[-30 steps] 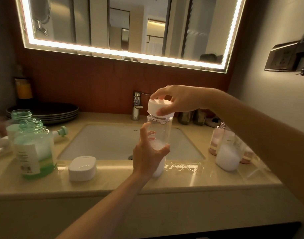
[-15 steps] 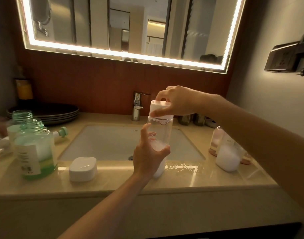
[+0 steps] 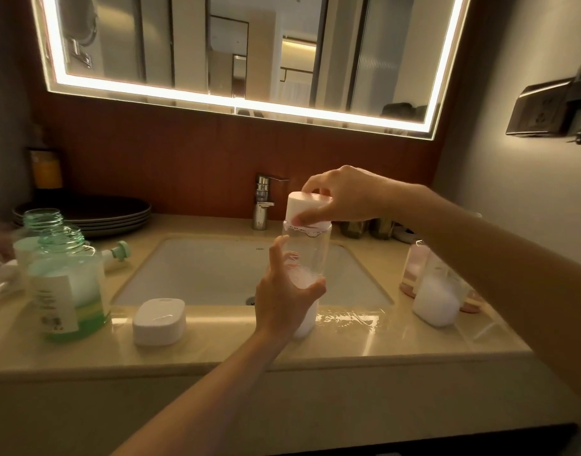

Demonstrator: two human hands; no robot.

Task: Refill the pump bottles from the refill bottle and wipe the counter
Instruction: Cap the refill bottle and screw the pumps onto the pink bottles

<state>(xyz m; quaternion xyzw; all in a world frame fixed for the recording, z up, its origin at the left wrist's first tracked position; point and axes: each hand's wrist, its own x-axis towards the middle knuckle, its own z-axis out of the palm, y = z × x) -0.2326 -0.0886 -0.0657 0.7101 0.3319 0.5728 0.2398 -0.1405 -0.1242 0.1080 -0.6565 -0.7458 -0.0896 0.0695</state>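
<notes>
Holding clear pump bottle (image 3: 307, 251) w/ both hands at front of desk (image 3: 348, 343), just before sink (image 3: 210, 274).
L hand (image 3: 284, 301) wraps bottle's lower body, thumb + fingers curled round it. R hand (image 3: 345, 195) clamps white cap (image 3: 307, 210) from above, fingertips pinching its sides. Cap sits on bottle neck, a bit tilted. Bottle upright, base on desk, white liquid in lower part, upper part clear. Green refill bottle (image 3: 70, 291) stands far left on desk, uncapped, green liquid low inside. White rounded lid (image 3: 159, 320) lies btwn it & L hand. White bottle (image 3: 435, 301) + pink bottle (image 3: 412, 271) stand at right, under R forearm. Faucet (image 3: 262, 205) behind sink, stack of dark plates (image 3: 95, 215) at back left.
</notes>
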